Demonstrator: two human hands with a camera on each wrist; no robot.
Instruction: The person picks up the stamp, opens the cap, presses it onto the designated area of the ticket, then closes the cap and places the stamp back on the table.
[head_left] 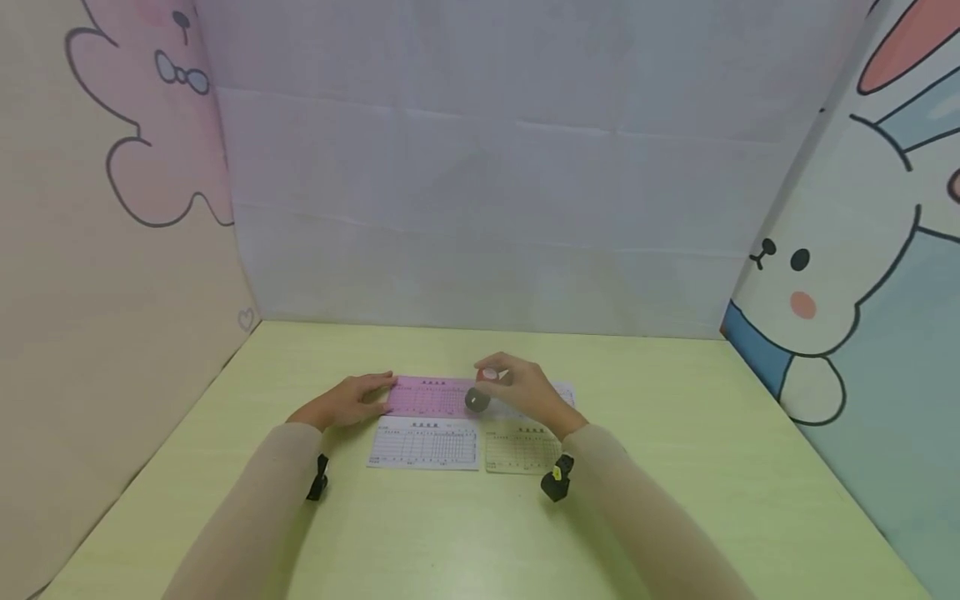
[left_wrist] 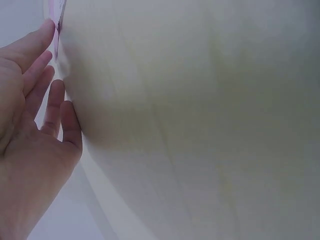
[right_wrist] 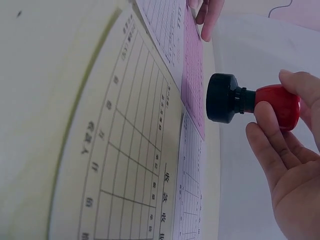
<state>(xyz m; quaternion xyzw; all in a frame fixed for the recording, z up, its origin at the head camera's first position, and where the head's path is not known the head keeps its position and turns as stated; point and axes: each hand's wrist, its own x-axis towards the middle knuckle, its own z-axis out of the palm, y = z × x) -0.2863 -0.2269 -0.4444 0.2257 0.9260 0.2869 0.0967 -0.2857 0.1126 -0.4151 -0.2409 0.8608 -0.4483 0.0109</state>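
Note:
A stamp point(right_wrist: 222, 98) with a round black base and a red knob point(right_wrist: 278, 106) is pinched between the thumb and fingers of my right hand point(head_left: 527, 390). It is held over the right end of the pink form point(head_left: 423, 397), its base apart from the paper in the right wrist view. My left hand point(head_left: 347, 402) rests at the left edge of that pink form, fingers spread and fairly straight, fingertips right at the paper's edge. In the left wrist view the left hand point(left_wrist: 40, 115) touches the table beside the pink paper's corner.
In front of the pink form lie a white form point(head_left: 424, 443) and a yellowish form point(head_left: 517, 450), side by side. A pale form point(head_left: 564, 392) shows partly behind my right hand. A white sheet point(head_left: 480, 208) hangs behind the table point(head_left: 420, 542), with cartoon-printed panels at both sides.

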